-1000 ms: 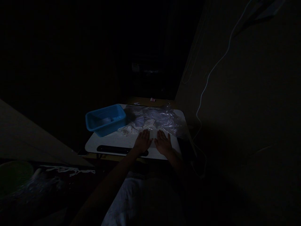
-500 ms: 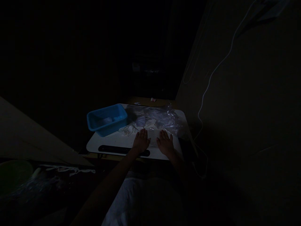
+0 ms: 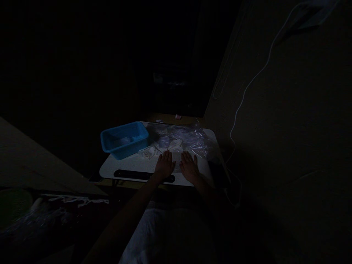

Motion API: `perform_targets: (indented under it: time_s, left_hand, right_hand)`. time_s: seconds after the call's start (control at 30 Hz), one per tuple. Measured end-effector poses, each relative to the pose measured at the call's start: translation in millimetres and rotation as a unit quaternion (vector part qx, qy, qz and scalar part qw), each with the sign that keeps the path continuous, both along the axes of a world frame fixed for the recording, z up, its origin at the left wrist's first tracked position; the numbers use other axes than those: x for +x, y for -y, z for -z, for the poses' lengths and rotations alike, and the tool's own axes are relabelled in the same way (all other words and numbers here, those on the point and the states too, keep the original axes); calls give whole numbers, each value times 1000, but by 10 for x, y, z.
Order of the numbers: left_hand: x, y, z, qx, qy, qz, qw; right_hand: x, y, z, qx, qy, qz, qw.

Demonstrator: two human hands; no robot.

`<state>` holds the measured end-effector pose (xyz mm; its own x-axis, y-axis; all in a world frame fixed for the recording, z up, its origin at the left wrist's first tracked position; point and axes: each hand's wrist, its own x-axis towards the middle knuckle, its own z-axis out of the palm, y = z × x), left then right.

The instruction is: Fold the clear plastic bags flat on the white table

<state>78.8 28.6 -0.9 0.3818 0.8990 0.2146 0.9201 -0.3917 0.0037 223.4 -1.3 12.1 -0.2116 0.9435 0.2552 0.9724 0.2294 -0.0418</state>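
Note:
My left hand (image 3: 165,165) lies flat, palm down and fingers stretched forward, near the front edge of the white table (image 3: 110,169). Close to its right, my right hand (image 3: 189,167) is spread flat in the same way. Between and under them is what looks like a thin clear plastic sheet (image 3: 176,167); the dark hides its outline. Just beyond the fingers lie a crumpled whitish piece (image 3: 176,144) and a heap of clear plastic film (image 3: 192,137). Another crumpled whitish piece (image 3: 150,151) sits left of my left hand.
A blue basin (image 3: 126,148) with something pale inside stands on the table's left. A black slot (image 3: 134,175) runs along the front edge. Behind the table is a small pinkish-white object (image 3: 178,117). A white cable (image 3: 244,93) hangs along the right wall. The room is very dark.
My right hand has slid left, closer to my left hand, staying flat. My left hand has hardly moved. The view has shifted slightly.

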Motion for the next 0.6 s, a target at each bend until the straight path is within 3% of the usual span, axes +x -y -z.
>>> perform_targets:
  time_s: [0.13, 0.6]
  left_hand:
    - [-15, -1, 17, 2, -8, 9, 1000]
    - [-16, 6, 31, 9, -9, 6, 1000]
  right_hand:
    - [-110, -8, 17, -18, 5, -38, 999]
    - [110, -37, 121, -24, -12, 47, 999]
